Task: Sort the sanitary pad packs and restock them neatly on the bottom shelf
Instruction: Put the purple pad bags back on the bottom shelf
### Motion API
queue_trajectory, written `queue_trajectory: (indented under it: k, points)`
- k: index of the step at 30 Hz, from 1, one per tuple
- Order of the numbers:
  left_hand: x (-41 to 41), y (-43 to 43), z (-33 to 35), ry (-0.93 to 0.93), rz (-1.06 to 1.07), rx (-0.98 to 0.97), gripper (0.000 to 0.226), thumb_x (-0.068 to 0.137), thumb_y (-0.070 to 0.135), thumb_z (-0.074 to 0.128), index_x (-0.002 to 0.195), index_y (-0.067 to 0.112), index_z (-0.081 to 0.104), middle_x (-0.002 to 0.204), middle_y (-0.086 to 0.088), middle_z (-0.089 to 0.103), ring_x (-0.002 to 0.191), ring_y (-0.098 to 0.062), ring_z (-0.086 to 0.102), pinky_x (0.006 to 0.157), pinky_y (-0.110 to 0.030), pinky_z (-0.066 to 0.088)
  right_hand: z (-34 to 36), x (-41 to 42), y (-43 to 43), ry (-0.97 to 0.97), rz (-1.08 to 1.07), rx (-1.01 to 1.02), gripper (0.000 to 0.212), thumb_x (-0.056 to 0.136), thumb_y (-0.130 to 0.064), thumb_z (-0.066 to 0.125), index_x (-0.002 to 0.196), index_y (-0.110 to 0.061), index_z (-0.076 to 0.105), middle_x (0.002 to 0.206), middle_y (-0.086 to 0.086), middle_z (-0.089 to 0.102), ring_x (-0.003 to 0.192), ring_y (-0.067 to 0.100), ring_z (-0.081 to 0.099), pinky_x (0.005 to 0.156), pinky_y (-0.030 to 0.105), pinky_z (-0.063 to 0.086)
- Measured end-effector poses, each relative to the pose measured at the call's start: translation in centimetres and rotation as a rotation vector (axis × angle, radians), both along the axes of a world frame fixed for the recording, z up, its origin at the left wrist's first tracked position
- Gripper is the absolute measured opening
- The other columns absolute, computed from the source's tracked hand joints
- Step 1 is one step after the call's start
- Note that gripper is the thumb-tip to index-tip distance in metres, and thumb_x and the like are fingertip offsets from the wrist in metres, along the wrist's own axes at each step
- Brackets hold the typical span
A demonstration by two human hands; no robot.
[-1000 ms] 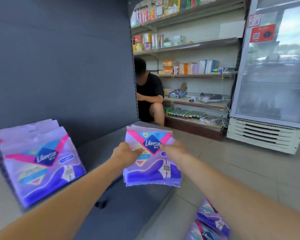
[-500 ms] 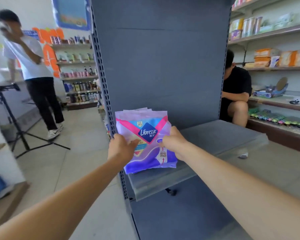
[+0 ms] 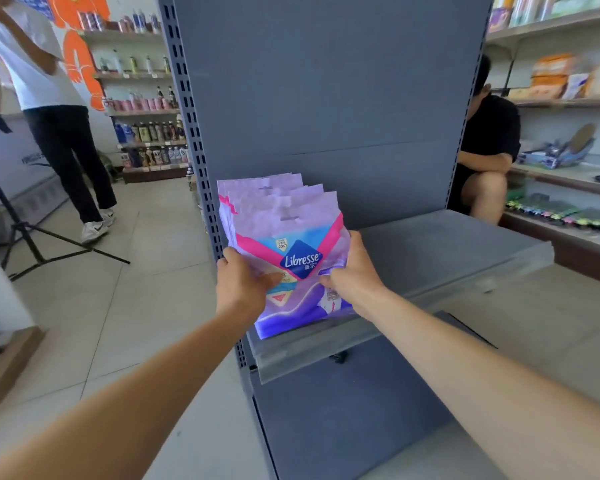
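Note:
Several purple and pink Libresse sanitary pad packs (image 3: 281, 223) stand upright in a row at the left end of a grey metal shelf (image 3: 430, 251). My left hand (image 3: 245, 282) grips the front pack's left side, thumb across its face. My right hand (image 3: 350, 271) grips the right side of the same stack. The packs' lower edge rests just behind the shelf's clear front strip (image 3: 326, 344). Packs behind the front one show only their pale top flaps.
The grey back panel (image 3: 326, 98) rises behind the shelf, with a slotted upright (image 3: 194, 150) at left. A lower grey shelf (image 3: 343, 410) sits beneath. A person in a white shirt (image 3: 42, 81) stands by a tripod (image 3: 21, 230) at left. A person in black (image 3: 489, 154) crouches at right.
The packs I hold have moved left along the shelf and now stand against the other packs at its left end. My view has shifted closer and slightly right.

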State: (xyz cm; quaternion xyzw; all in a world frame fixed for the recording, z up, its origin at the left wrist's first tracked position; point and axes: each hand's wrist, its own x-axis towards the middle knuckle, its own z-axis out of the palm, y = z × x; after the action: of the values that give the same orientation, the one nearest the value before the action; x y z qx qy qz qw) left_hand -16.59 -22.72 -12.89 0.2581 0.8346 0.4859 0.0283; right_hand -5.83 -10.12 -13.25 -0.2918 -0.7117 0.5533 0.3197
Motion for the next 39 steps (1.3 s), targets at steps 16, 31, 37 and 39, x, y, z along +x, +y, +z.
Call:
queue_trajectory:
  k: [16, 31, 37, 39]
  points:
    - [-1.8, -2.2, -0.2, -0.061, -0.104, -0.103, 0.049, 0.08, 0.026, 0.075, 0.107, 0.006, 0.04, 0.117, -0.013, 0.056, 0.1, -0.027, 0.058, 0.078, -0.036, 0.048, 0.4, -1.5, 0.4, -0.148, 0.017, -0.063, 0.079, 0.069, 0.006, 0.075, 0.131, -0.019, 0.033, 0.134, 0.004, 0.046, 0.121, 0.022, 0.053, 0.078, 0.036, 0.058]
    - [-2.6, -1.8, -0.6, -0.232, -0.158, -0.046, 0.05, 0.081, 0.023, 0.075, 0.115, 0.009, 0.041, 0.112, -0.004, 0.064, 0.101, -0.026, 0.065, 0.087, -0.046, 0.055, 1.2, -1.6, 0.1, -0.219, 0.149, -0.163, 0.05, 0.074, -0.002, 0.075, 0.113, -0.021, 0.051, 0.108, -0.001, 0.065, 0.102, 0.018, 0.062, 0.082, 0.039, 0.059]
    - [-2.6, -2.7, 0.9, -0.2, -0.175, -0.2, 0.069, 0.066, 0.04, 0.082, 0.117, 0.008, 0.048, 0.111, -0.004, 0.065, 0.097, -0.023, 0.065, 0.084, -0.042, 0.056, 1.1, -0.3, 0.6, -0.234, 0.1, -0.198, 0.062, 0.069, -0.002, 0.073, 0.123, -0.016, 0.045, 0.114, 0.004, 0.064, 0.1, 0.021, 0.064, 0.079, 0.036, 0.059]
    - [-1.5, -3.6, 2.7, -0.087, -0.134, -0.399, 0.061, 0.077, 0.028, 0.077, 0.121, 0.003, 0.042, 0.111, -0.008, 0.056, 0.097, -0.024, 0.058, 0.075, -0.032, 0.049, 1.3, 1.4, 0.9, -0.273, 0.069, -0.134, 0.074, 0.07, -0.002, 0.068, 0.137, -0.01, 0.037, 0.129, 0.007, 0.056, 0.107, 0.02, 0.059, 0.081, 0.033, 0.055]
